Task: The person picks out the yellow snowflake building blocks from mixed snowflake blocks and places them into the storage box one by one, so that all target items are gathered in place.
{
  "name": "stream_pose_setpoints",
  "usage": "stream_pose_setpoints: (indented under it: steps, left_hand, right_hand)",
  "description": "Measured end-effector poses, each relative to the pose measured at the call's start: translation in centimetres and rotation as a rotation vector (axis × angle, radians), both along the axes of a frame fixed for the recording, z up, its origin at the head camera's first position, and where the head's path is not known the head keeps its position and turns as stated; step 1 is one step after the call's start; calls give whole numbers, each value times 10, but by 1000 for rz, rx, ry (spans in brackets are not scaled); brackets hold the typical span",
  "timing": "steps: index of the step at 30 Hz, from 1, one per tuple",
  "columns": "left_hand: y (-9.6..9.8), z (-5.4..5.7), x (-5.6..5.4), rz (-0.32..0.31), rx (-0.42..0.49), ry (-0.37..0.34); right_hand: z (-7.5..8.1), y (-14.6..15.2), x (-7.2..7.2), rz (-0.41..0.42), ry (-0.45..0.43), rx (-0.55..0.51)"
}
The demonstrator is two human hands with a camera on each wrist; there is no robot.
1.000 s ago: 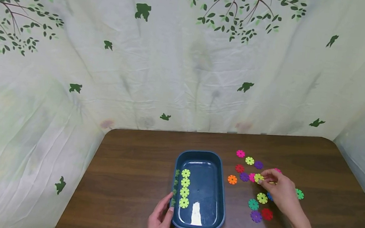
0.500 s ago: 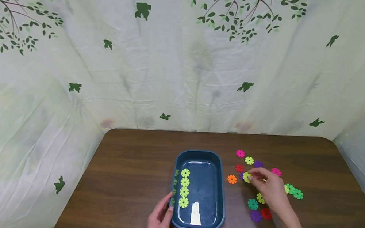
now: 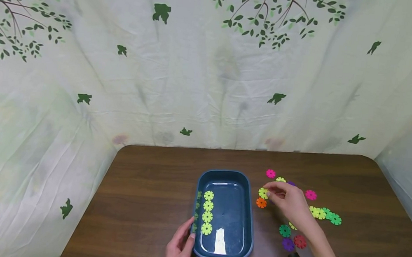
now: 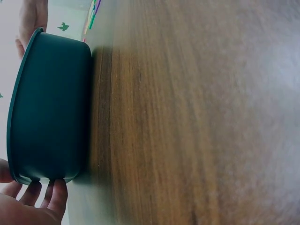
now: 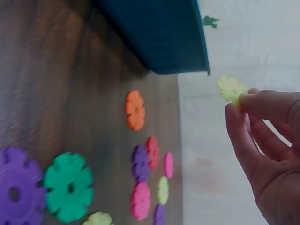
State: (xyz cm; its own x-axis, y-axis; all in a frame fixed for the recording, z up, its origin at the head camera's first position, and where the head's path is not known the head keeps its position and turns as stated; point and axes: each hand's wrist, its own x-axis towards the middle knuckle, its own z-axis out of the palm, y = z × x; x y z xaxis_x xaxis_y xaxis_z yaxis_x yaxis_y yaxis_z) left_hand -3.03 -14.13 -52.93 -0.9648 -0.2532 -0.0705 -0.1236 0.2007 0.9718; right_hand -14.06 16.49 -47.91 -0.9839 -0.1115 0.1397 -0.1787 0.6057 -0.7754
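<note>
My right hand [image 3: 290, 203] pinches a yellow flower-shaped disc [image 3: 263, 193] between thumb and fingertips, raised above the table just right of the blue tray [image 3: 235, 214]. In the right wrist view the held yellow disc [image 5: 230, 88] shows its notched edge, apart from the tray wall. My left hand [image 3: 179, 248] holds the tray's left side near the front, and in the left wrist view its fingers [image 4: 57, 199] press the outer wall while the thumb is at the rim. Inside the tray, several yellow flower discs [image 3: 207, 216] lie in a column along the left.
Loose flower discs are spread right of the tray: an orange one [image 3: 261, 203], a pink one [image 3: 311, 195], a teal one [image 3: 285, 230], a purple one [image 3: 288, 244] and a red one [image 3: 300, 241]. Several yellow and green discs [image 3: 326, 214] overlap in a row. A cloth backdrop hangs behind the table.
My right hand has moved left toward the tray with the yellow disc in its fingertips, uncovering the row of yellow and green discs. The left hand and tray stay in place.
</note>
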Motion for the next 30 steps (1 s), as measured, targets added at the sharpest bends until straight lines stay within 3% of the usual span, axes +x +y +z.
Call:
stream_pose_setpoints:
  steps: [7,16,24,30]
  left_hand:
    - [0,-1,-1,1,-5,-4]
    - [-1,0,0,-11,-9,-3]
    - [-1,-1,1,-7,-8,-6]
    - [-1,0,0,1,-12,-33]
  right_hand:
    - [11,-14,-10,85,-14,-8]
    - [18,-36,-21,154,-95,-21]
    - [19,-59,-34,178,-86,-52]
    - [17,-75,-40,149,-83,-88]
